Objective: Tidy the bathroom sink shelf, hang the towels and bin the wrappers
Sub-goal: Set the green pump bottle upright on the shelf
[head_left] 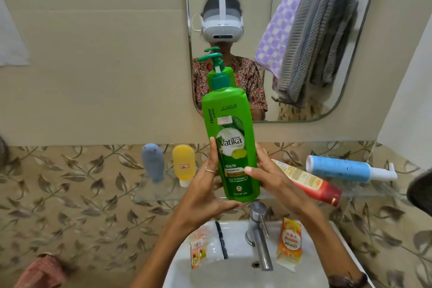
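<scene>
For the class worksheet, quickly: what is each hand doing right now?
Left hand: closed around the green shampoo bottle, holding its lower left side.
Right hand: holding the same bottle from the right, fingers partly spread.

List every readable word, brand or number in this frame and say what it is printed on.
"Vatika", "Henna", "HEALTH SHAMPOO": green pump bottle, held by left hand and right hand.
"Centrum": orange wrapper on the sink rim.
Yellow bottle sticker, red tube, blue bottle, left wrapper: print too small or blurred.
</scene>
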The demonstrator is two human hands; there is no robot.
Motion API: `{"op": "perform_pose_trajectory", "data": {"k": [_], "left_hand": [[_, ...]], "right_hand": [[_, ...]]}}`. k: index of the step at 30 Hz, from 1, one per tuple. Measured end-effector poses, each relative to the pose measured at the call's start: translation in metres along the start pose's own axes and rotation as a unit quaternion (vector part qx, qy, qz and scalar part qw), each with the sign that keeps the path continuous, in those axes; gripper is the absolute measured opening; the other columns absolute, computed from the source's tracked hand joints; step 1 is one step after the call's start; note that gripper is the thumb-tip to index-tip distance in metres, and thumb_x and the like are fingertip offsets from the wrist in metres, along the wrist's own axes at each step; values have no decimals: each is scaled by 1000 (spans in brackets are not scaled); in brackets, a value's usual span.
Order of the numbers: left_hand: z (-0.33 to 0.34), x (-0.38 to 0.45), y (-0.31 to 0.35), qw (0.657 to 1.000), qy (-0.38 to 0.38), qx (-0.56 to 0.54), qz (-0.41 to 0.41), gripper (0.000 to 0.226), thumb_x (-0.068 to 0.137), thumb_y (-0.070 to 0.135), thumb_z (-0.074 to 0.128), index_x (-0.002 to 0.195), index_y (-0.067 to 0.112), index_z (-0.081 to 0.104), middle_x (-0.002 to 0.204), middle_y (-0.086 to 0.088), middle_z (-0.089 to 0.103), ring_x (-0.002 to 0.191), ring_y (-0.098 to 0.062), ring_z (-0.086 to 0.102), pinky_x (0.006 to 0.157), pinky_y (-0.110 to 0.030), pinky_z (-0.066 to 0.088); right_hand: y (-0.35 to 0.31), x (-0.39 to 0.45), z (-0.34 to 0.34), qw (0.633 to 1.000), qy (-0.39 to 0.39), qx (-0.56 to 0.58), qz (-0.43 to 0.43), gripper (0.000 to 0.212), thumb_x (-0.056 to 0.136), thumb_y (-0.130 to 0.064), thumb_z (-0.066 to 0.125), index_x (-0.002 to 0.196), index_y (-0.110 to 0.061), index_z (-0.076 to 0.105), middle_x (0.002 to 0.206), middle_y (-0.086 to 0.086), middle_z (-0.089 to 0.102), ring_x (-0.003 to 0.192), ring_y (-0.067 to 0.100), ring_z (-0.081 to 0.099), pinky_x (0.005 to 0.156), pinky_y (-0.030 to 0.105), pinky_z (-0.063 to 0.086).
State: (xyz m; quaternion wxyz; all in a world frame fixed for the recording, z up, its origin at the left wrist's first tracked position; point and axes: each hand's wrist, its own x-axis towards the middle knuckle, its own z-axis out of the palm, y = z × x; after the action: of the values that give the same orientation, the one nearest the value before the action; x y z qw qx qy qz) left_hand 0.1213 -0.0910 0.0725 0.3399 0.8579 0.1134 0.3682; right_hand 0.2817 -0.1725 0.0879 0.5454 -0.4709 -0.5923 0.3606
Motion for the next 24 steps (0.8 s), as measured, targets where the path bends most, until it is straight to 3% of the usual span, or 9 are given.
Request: {"op": "perform_pose_trajectory", "data": {"k": [3, 6, 10, 13, 16, 19, 24], "left_hand": [[-3, -6, -5, 1000, 1, 10, -12, 128, 67, 14, 82, 139, 29, -22, 151, -5, 28, 121, 16, 43, 90, -4, 43], [-4, -12, -15, 999, 7, 30, -27, 129, 67, 17, 82, 138, 34, -25, 150, -2, 29, 120, 16, 42, 92, -1, 38], [-4, -17, -27, 997, 14, 56, -48, 126, 69, 18, 81, 139, 36, -21, 138, 13, 33, 121, 4, 46, 94, 0, 34], [2, -18, -35, 994, 23, 98, -51, 121, 70, 21, 80, 140, 32, -18, 140, 7, 36, 118, 2, 47, 93, 4, 31], [9, -19, -41, 989, 41, 126, -68, 120, 73, 24, 77, 138, 37, -23, 147, -6, 39, 121, -6, 51, 97, -11, 39], [13, -18, -46, 987, 60, 132, -69, 120, 76, 22, 75, 135, 43, -28, 152, -4, 33, 126, -11, 50, 99, -33, 47], [12, -15, -53, 986, 62, 130, -79, 121, 78, 16, 73, 135, 46, -28, 153, -2, 32, 129, -12, 47, 101, -38, 46]], "right_hand": [[1, -4, -1, 1000, -18, -21, 14, 56, 85, -35, 58, 129, -61, 34, 131, -33, 49, 122, -6, 47, 93, 18, 49], [9, -2, 3, 999, 24, -24, -6, 60, 85, -25, 61, 136, -43, 37, 131, -23, 54, 120, -2, 52, 89, 23, 52], [21, 2, 11, 998, 56, -1, -9, 57, 86, -14, 59, 135, -35, 39, 124, -16, 60, 116, 4, 57, 86, 22, 53], [29, 6, 12, 998, 68, -4, -2, 59, 85, -15, 58, 139, -28, 37, 131, -4, 57, 119, 10, 56, 93, 30, 52], [34, 11, 12, 997, 72, -15, 6, 62, 85, -16, 58, 142, -24, 33, 136, 1, 52, 121, 9, 54, 95, 28, 50], [41, 14, 11, 997, 74, -29, 12, 63, 85, -19, 59, 142, -26, 32, 139, 2, 50, 124, 13, 52, 100, 37, 48], [48, 21, 11, 997, 70, -40, 19, 63, 86, -22, 59, 142, -28, 31, 140, 2, 49, 126, 14, 50, 102, 44, 45]]}}
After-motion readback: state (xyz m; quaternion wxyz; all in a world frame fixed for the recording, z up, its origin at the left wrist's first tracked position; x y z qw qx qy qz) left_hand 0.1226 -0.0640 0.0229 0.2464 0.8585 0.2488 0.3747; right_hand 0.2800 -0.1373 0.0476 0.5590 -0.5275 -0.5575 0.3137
